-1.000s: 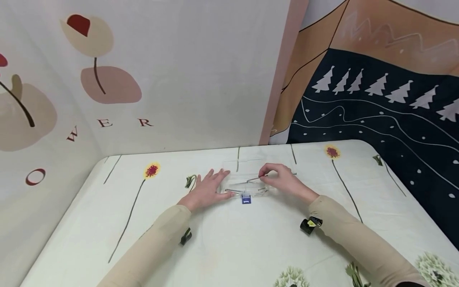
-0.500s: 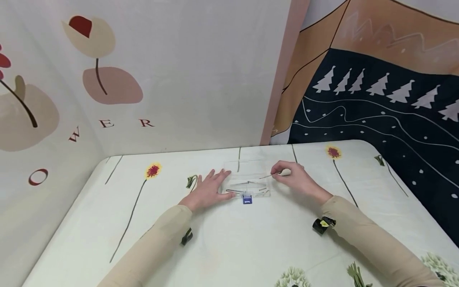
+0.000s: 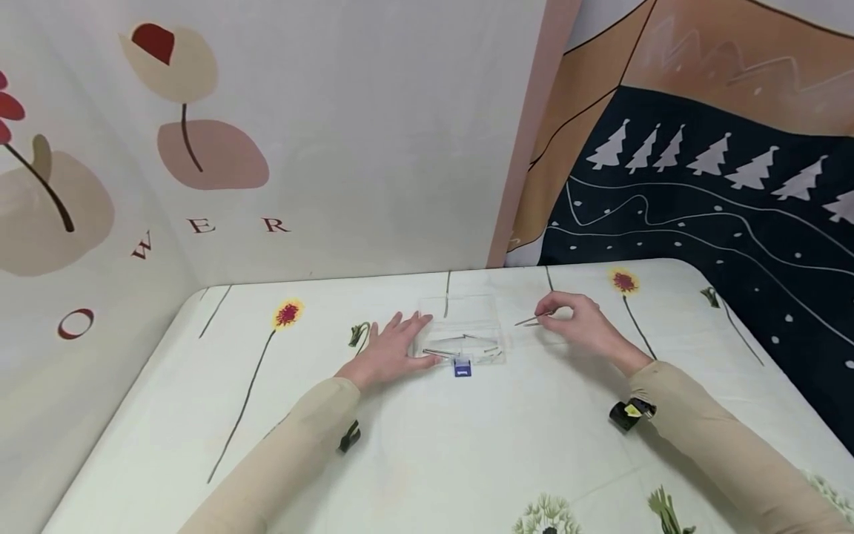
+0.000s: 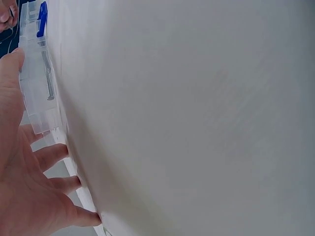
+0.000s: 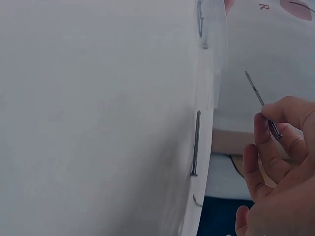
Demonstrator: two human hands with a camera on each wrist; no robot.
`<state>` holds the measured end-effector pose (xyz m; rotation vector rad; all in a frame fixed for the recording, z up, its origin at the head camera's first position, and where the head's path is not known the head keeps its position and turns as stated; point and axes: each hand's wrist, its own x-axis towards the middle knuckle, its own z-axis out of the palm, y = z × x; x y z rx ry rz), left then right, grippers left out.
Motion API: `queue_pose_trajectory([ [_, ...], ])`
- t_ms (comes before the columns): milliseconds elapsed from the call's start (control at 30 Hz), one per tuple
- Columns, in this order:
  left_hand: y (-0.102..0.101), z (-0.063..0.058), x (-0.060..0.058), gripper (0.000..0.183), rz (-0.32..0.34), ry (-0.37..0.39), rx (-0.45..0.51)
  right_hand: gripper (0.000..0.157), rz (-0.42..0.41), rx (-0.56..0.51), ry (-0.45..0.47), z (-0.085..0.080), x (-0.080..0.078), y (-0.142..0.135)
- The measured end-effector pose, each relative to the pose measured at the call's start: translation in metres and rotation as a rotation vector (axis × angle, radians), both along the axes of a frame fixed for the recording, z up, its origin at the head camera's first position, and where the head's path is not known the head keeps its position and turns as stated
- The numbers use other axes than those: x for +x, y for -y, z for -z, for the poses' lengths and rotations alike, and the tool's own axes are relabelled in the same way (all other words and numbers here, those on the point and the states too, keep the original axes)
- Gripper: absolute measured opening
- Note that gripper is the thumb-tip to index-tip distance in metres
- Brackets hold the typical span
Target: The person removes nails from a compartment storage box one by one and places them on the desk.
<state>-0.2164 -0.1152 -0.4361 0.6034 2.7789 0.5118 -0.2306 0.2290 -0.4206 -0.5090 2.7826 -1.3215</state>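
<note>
A clear plastic box [image 3: 460,345] with a blue latch [image 3: 462,368] stands on the table, its see-through lid [image 3: 459,308] lying back behind it. Several metal nails [image 3: 480,338] lie inside. My left hand [image 3: 389,352] spreads its straight fingers at the box's left side; the thumb touches the box and other fingertips rest on the cloth. To the right of the box, my right hand [image 3: 577,322] pinches a nail [image 5: 255,91] between thumb and fingertips, above the table. Below it, a second nail [image 5: 196,143] lies on the cloth.
White cloth with printed flowers covers the table [image 3: 427,445]. A pale printed curtain [image 3: 373,148] hangs behind, and a dark one with trees [image 3: 700,200] is at the right. Both wrists wear a small black camera [image 3: 625,415].
My right hand has moved right, away from the box, carrying the nail out past the box's right edge. My left hand has stayed at the box.
</note>
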Motion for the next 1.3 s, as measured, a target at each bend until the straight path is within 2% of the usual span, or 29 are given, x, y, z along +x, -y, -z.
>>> queue_pose_trajectory([
  [300,-0.002,0.002,-0.002,0.084,0.009,-0.005,0.004,0.008,0.032,0.035,-0.006,0.002,0.000,-0.023],
  [700,0.000,0.003,-0.002,0.083,0.005,-0.002,-0.003,0.010,0.038,0.098,0.010,0.008,-0.006,-0.040],
  [1067,0.000,0.002,-0.001,0.084,0.001,-0.001,-0.008,0.008,0.020,0.139,0.038,0.012,-0.011,-0.043],
  [1300,0.000,0.002,-0.001,0.084,0.006,-0.003,-0.007,0.008,0.025,0.225,0.045,0.011,-0.015,-0.043],
])
